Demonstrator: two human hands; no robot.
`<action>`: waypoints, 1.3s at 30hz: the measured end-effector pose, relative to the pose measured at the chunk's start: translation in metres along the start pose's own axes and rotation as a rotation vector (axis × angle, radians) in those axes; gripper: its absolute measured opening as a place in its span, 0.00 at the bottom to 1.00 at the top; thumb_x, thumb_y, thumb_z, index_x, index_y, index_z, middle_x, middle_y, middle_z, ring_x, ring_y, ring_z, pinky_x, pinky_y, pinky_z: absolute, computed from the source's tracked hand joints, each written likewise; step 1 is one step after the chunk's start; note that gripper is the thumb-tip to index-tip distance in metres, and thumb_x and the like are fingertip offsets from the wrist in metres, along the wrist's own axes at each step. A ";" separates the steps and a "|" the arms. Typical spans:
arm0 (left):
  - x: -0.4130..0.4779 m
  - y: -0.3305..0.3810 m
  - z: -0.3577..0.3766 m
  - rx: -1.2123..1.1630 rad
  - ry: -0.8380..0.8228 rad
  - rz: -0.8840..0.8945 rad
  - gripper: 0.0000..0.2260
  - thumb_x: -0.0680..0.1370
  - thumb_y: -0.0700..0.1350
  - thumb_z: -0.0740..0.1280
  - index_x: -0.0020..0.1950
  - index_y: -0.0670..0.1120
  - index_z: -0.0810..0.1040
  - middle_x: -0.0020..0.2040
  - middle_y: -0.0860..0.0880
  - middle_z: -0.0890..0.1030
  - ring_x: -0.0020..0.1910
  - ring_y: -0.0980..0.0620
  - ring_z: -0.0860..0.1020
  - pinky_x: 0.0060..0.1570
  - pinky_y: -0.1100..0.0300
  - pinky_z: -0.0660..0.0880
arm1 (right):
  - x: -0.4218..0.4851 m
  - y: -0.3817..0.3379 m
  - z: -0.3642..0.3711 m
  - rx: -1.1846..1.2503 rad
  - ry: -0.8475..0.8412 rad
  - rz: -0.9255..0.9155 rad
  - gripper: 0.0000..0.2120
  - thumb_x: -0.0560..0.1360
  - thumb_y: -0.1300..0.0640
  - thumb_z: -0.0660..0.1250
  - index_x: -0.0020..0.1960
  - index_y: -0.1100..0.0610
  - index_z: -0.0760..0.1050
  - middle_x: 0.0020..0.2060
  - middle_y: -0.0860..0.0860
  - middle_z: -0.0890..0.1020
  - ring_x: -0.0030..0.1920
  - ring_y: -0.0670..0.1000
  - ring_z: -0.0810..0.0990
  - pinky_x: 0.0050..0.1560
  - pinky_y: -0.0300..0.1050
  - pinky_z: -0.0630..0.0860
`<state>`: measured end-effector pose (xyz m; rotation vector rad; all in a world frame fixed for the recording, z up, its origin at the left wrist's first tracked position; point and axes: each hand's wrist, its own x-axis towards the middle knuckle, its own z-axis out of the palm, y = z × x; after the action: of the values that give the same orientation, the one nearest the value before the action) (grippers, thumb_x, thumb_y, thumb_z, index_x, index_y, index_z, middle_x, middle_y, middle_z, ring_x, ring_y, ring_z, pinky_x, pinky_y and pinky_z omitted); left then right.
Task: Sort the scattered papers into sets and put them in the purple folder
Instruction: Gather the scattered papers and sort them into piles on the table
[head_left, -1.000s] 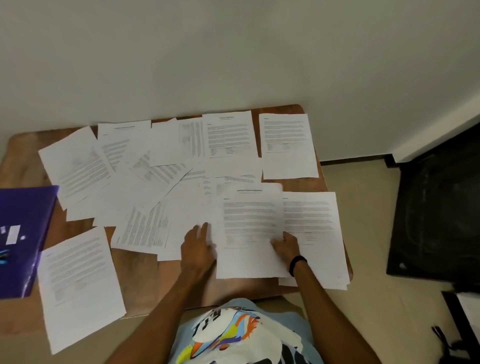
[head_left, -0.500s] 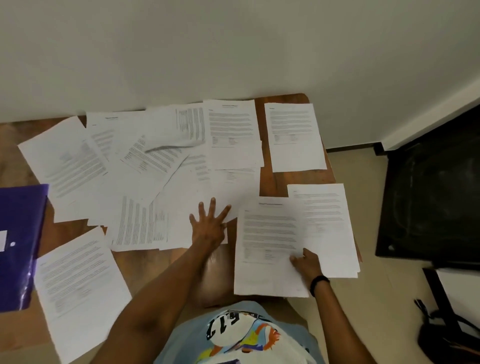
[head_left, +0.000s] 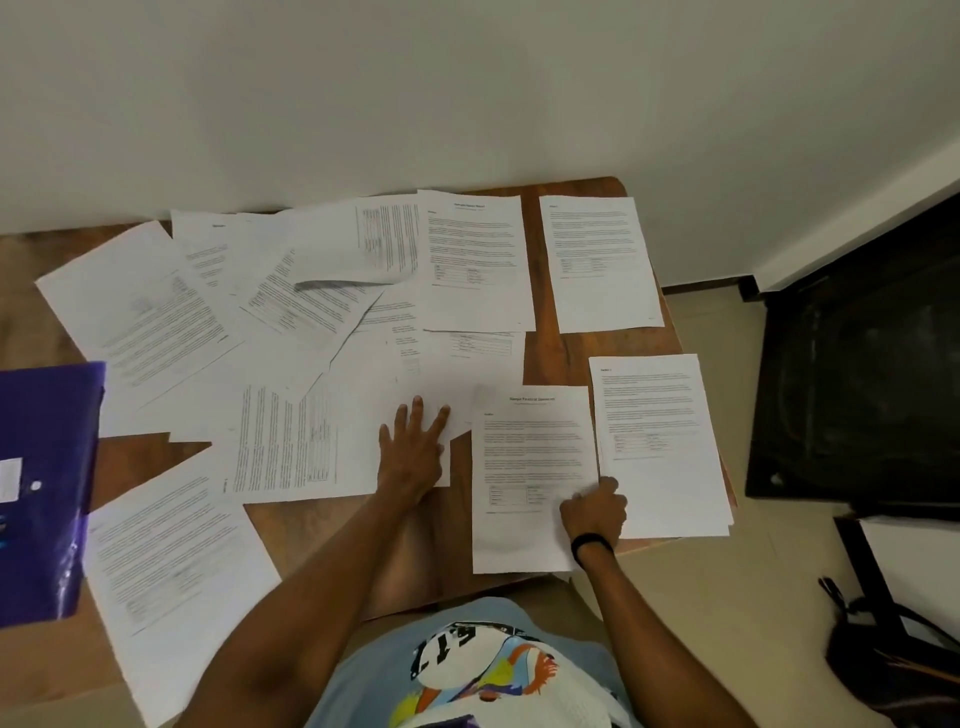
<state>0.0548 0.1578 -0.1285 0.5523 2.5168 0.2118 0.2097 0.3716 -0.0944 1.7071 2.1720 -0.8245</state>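
The left hand (head_left: 413, 452) is laid flat with fingers spread on a sheet at the near side of the loose pile of papers (head_left: 311, 322) that covers the middle and back of the desk (head_left: 550, 358). The right hand (head_left: 595, 506) is curled on the lower right corner of a titled sheet (head_left: 530, 467), which appears to be pinched there. This sheet lies close to the front edge of the desk. A second sheet (head_left: 660, 441) is set just beside it, reaching the right edge. The purple folder (head_left: 47, 493) is kept at the left edge, well apart from both hands.

Several slips can be expected. If the titled sheet is dragged by one corner, it could be creased or slid off the front edge. The second sheet could be nudged over the right edge by the same pull. Under the flat left hand, several overlapped papers may be shifted together, so pages of different sets could be mixed. A page (head_left: 176, 571) at the front left corner appears to hang over the edge and might be knocked down by a sleeve or forearm.
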 end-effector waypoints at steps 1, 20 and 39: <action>-0.002 0.000 0.001 -0.014 0.004 0.006 0.29 0.84 0.51 0.57 0.81 0.57 0.46 0.82 0.44 0.44 0.80 0.40 0.45 0.76 0.38 0.49 | -0.003 -0.001 0.001 -0.075 0.024 -0.011 0.26 0.73 0.59 0.70 0.67 0.61 0.65 0.60 0.64 0.73 0.60 0.65 0.74 0.59 0.58 0.74; 0.001 -0.011 -0.011 -0.250 0.093 -0.119 0.28 0.81 0.46 0.65 0.80 0.46 0.60 0.80 0.39 0.57 0.76 0.38 0.61 0.70 0.43 0.66 | 0.080 -0.222 0.059 0.171 -0.026 -0.275 0.45 0.74 0.39 0.70 0.78 0.64 0.56 0.74 0.61 0.66 0.73 0.62 0.68 0.71 0.59 0.68; 0.020 -0.026 -0.015 -0.342 0.026 -0.199 0.28 0.81 0.51 0.66 0.79 0.48 0.62 0.81 0.44 0.55 0.79 0.41 0.55 0.75 0.49 0.58 | 0.112 -0.266 0.069 0.052 0.114 -0.367 0.16 0.79 0.53 0.68 0.63 0.60 0.77 0.65 0.60 0.74 0.64 0.59 0.73 0.66 0.51 0.72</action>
<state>0.0223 0.1426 -0.1329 0.1620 2.4640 0.5624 -0.0844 0.3822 -0.1368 1.4279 2.6107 -0.8938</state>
